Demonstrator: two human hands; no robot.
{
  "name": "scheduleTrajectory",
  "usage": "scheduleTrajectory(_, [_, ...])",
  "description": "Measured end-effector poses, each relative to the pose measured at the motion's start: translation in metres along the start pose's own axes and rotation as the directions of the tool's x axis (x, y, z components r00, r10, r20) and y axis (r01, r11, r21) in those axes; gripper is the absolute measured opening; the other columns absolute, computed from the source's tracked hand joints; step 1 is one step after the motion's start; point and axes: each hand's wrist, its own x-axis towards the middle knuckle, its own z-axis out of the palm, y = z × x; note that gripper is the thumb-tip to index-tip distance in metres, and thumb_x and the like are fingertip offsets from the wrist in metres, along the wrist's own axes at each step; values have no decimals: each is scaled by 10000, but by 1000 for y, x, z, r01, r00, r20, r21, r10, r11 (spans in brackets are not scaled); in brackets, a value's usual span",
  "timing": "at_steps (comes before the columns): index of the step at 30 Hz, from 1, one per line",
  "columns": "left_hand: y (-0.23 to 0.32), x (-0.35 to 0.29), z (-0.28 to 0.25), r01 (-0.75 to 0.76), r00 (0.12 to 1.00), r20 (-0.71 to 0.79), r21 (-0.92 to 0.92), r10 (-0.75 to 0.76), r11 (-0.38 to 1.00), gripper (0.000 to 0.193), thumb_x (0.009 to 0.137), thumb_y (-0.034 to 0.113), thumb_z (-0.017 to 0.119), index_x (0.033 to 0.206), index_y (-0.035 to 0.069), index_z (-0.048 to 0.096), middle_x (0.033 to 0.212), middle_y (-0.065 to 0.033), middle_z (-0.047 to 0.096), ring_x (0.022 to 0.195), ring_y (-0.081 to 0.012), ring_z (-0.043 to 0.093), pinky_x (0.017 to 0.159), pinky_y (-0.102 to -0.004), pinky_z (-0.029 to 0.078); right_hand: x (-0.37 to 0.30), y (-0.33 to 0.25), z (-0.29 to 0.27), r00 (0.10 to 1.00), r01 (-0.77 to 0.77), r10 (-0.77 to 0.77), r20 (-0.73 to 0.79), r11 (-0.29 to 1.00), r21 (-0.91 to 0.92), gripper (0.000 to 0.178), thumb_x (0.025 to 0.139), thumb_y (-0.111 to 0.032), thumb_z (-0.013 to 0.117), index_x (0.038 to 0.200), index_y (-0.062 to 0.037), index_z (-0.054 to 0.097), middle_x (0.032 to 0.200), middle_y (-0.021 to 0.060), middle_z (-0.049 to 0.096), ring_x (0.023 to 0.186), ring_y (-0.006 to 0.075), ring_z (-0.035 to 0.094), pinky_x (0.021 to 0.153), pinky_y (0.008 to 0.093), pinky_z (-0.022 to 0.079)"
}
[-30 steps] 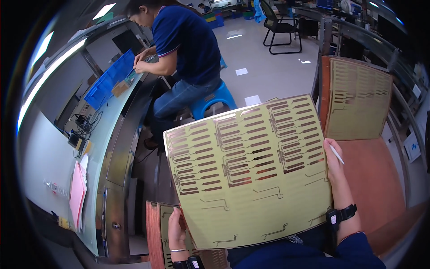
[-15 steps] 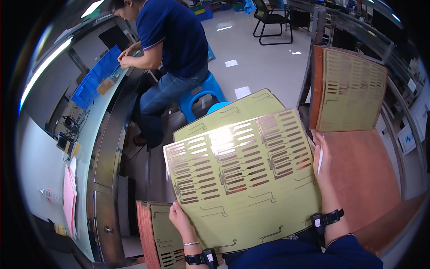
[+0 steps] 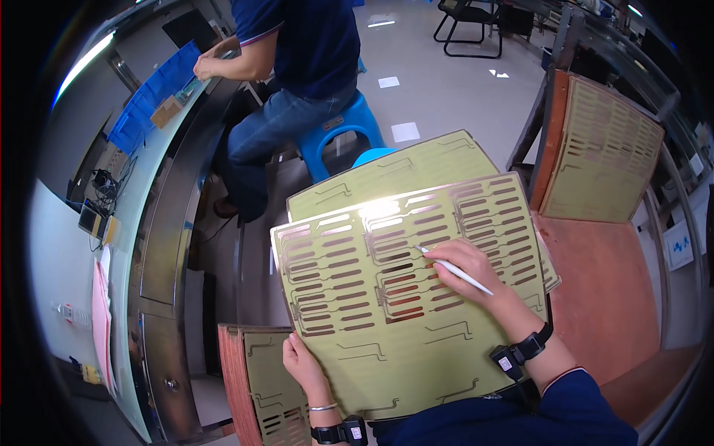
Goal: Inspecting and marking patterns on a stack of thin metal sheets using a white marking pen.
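Observation:
A yellow-green circuit board panel [image 3: 401, 364] with rows of dark and coppery metal strips lies tilted in front of me. My left hand [image 3: 303, 366] grips its left edge near the lower corner, thumb on top, fingers mostly hidden beneath. Over the middle of the panel, my right hand [image 3: 470, 266] pinches a slim white pen-like tool [image 3: 467, 278]. Its tip is at the metal strips of the centre group; whether it touches them I cannot tell. Under and beyond this panel shows another similar green panel [image 3: 394, 169].
A stack of copper-edged panels [image 3: 230, 379] stands at lower left. More panels [image 3: 599, 152] lean upright on a reddish-brown board [image 3: 595, 282] at right. Ahead left, a person [image 3: 312, 59] sits on a blue stool [image 3: 342, 134] at a bench with a blue bin [image 3: 152, 100].
My right hand has left the panel's right edge and moved in over its middle, bringing the white tool's tip to the strips. My left hand keeps its hold.

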Motion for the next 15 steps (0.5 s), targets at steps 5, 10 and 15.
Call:
scheduleTrajectory(5, [0,1,3,-21,1000,14,6,21,1000,340,1036,222,453,748,46,500,725,56,487,677,-31,367,618,-206,354,-1,6,3,998,61,-61,23,997,-44,261,769,-14,671,1028,-40,678,999,100,674,912,260,648,811,351,523])
scheduleTrajectory(10, [1,3,2,-4,1000,14,24,3,1000,343,1036,223,449,756,32,504,726,48,491,681,-36,370,619,-212,359,-1,6,5,999,37,-36,20,998,-55,271,770,5,676,1037,-40,676,1001,97,677,916,254,649,811,340,524])
scheduleTrajectory(15, [2,2,2,8,999,31,29,-9,1000,351,1037,230,445,777,10,526,735,37,515,689,-40,393,631,-214,377,0,6,4,999,40,-39,32,998,-53,260,787,11,661,1042,-37,673,1004,94,678,922,253,648,815,342,523])
